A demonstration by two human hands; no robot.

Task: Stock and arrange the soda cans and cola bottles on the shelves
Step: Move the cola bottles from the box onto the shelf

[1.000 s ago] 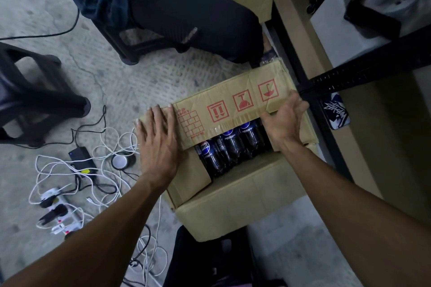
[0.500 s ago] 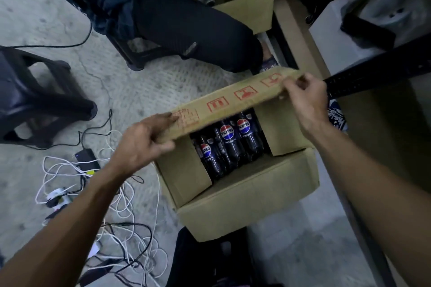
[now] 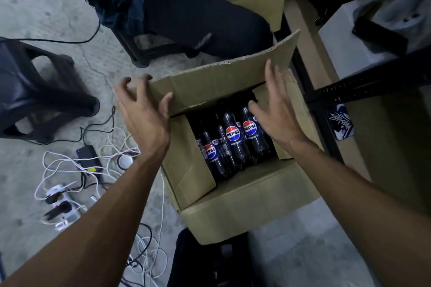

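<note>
Corrugated cardboard box (image 3: 245,200), glossy dark cola bottles (image 3: 233,140), left hand (image 3: 144,114), right hand (image 3: 277,116), each grip splayed, empty

cola bottles (image 3: 233,140) in cardboard box (image 3: 245,207), cables (image 3: 77,170) left

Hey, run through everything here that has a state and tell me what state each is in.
Cardboard box: open, on the floor.
Far flap: raised, tilted back.
Cola bottles: packed inside the box, ungripped.
Left hand: open, fingers spread by the flap.
Right hand: open, over the bottles, holding nothing.
Second box: open.
</note>
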